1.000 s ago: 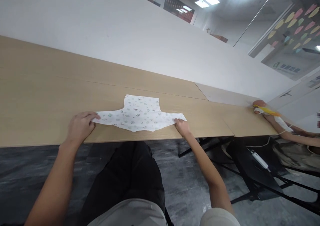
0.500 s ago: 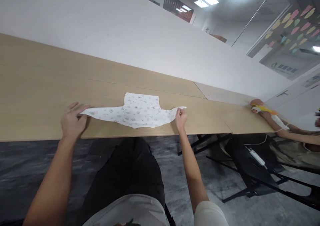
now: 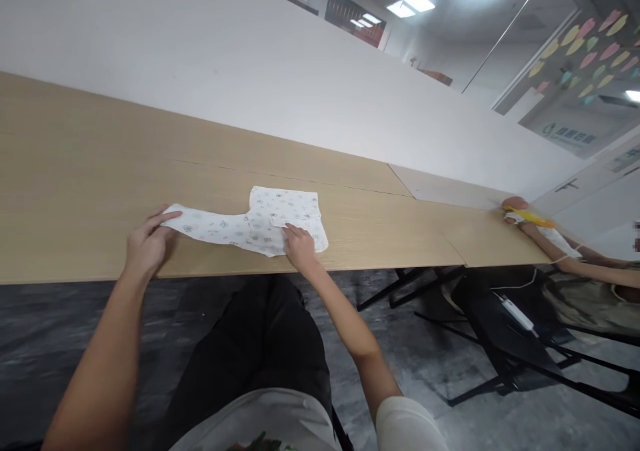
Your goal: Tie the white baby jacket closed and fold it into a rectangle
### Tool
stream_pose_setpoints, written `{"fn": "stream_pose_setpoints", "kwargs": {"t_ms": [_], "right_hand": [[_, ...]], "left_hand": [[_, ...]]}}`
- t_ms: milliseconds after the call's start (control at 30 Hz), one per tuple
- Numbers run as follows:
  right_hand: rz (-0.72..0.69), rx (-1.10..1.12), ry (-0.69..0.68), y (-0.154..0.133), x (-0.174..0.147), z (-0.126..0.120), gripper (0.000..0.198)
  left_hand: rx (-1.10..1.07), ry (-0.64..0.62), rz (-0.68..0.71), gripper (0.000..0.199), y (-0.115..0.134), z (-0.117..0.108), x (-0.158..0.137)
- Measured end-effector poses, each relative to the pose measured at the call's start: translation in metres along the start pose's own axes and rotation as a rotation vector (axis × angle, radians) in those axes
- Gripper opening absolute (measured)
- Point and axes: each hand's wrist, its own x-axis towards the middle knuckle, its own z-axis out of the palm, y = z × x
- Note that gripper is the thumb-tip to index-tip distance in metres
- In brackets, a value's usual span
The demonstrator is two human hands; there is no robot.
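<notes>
A small white long-sleeved baby shirt (image 3: 284,204) with a scattered print lies on the wooden table. Its left sleeve stretches out sideways, and the cuff is pinched between the thumb and fingers of my left hand (image 3: 147,241). The right sleeve is folded inward across the body of the shirt. My right hand (image 3: 301,246) is on the shirt's front with its fingers closed at the end of that folded sleeve. Part of the shirt's lower edge is hidden under my right hand.
The table (image 3: 100,164) runs along a white partition (image 3: 200,51), its near edge just before my lap. At the far right, another person's arm (image 3: 560,254) rests by a yellow and white item (image 3: 533,219). Black folding chairs (image 3: 505,334) stand below on the right.
My right hand has brought the right sleeve leftward from its outstretched position, over the shirt's body. My left hand stays at the left cuff, which has lifted slightly.
</notes>
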Motion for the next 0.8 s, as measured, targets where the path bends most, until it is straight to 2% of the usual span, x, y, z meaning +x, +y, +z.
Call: {"fn": "stream_pose_setpoints", "kwargs": {"t_ms": [100,167,267,400,533,600,800], "right_hand": [[-0.03,-0.008,-0.017,0.002,-0.001,0.001,0.043],[-0.052,-0.006,-0.031,0.003,-0.001,0.002,0.042],[-0.07,-0.004,-0.044,0.003,0.0,0.002,0.043],[-0.099,0.009,-0.035,-0.001,0.0,0.003,0.04],[-0.129,0.042,-0.063,-0.005,-0.003,0.003,0.034],[-0.124,0.071,-0.077,-0.006,-0.005,0.001,0.032],[-0.084,0.223,-0.074,-0.004,-0.008,-0.013,0.025]], "left_hand": [[-0.114,-0.035,-0.062,0.048,0.002,0.004,0.004],[-0.099,-0.035,-0.118,0.052,0.003,0.006,0.008],[0.112,-0.047,-0.149,0.053,0.006,0.008,0.011],[0.385,-0.066,-0.049,0.054,0.01,0.009,0.011],[0.587,-0.195,-0.005,0.054,0.014,0.012,0.008],[0.666,-0.236,-0.015,0.053,0.016,0.013,0.007],[0.784,-0.191,-0.036,0.057,0.022,0.018,-0.002]]}}
